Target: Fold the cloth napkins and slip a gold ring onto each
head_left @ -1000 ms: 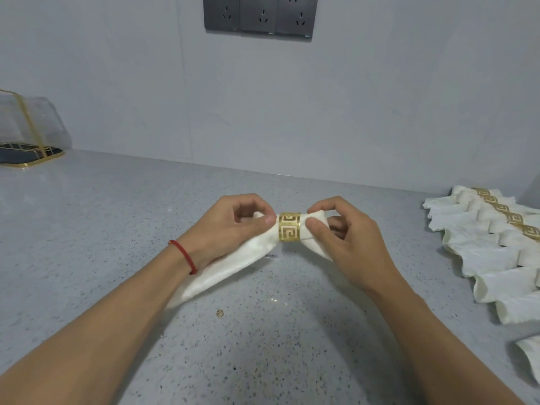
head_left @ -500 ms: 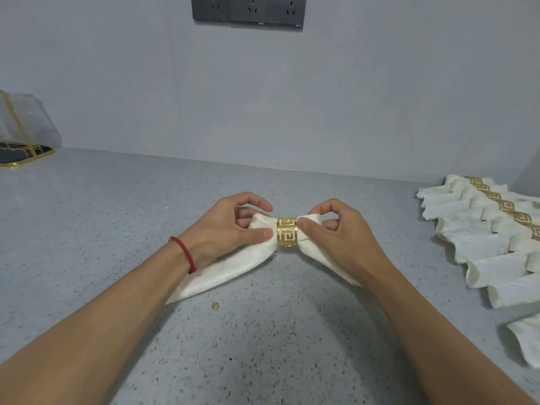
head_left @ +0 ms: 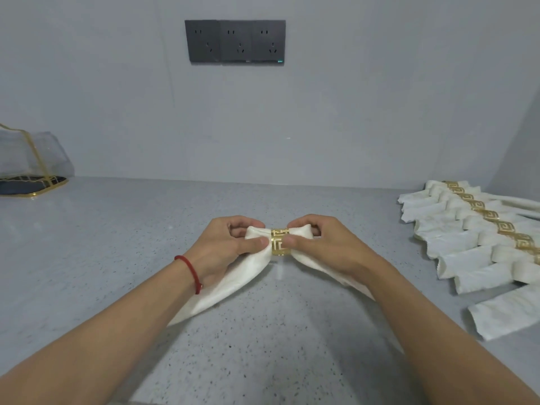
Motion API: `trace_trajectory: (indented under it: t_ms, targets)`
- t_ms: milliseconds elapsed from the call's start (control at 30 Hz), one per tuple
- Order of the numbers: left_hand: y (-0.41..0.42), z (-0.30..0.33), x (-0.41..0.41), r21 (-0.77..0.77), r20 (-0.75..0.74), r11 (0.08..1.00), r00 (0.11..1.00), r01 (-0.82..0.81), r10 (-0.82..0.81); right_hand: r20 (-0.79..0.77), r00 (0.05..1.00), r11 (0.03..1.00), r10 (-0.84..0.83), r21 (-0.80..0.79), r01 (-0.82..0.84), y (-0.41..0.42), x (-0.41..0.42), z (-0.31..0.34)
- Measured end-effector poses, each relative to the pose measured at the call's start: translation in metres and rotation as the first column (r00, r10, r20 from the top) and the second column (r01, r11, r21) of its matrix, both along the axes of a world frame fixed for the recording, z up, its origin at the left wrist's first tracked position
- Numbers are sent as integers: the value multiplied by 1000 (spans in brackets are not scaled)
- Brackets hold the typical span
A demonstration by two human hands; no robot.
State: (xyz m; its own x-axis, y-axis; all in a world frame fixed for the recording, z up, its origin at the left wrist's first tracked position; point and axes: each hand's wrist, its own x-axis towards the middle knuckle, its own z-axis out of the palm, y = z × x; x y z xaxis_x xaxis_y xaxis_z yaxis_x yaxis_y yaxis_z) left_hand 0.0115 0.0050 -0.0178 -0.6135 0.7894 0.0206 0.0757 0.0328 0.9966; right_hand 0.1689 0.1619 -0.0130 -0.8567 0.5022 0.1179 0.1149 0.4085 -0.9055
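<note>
2 bare forearms reach in from the near edge over the speckled grey tabletop [head_left: 87, 258], the left wrist wearing a red cord bracelet [head_left: 191, 273]. The left hand [head_left: 225, 247] pinches the white napkin [head_left: 233, 285] just left of the gold ring [head_left: 280, 242], its grip clamped on the cloth between thumb and curled fingers. The right hand [head_left: 327, 247] pinches the cloth just right of the ring, its grip likewise clamped. The ring sits around the napkin's gathered middle, between both hands, and the 2 ends fan down towards the tabletop. Further right lies a row of ringed napkins [head_left: 473, 229], overlapping. At far left stands a clear gold-edged case [head_left: 29, 159]. On the wall hang 3 dark sockets [head_left: 235, 41].
</note>
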Motion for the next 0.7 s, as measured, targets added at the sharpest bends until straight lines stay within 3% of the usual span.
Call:
trace_trajectory:
  t_ms: [100, 200, 333, 567, 700]
  targets:
    - [-2, 17, 20, 20, 28, 1000, 999, 22, -23, 20, 999, 999, 32, 2, -32, 7, 26, 20]
    - [4, 31, 47, 68, 134, 993, 986, 93, -101, -16, 999, 999, -39, 15, 39, 11, 61, 34]
    - [30, 37, 96, 62, 100, 994, 990, 95, -101, 8, 989, 986, -145, 85, 143, 23, 118, 44]
    - [110, 17, 212, 0, 193, 979, 961, 202, -198, 209, 913, 920, -351, 256, 295, 78, 257, 52]
    - [154, 10, 275, -34, 183, 952, 938, 305, -294, 262, 897, 929, -356, 203, 309, 108, 334, 48]
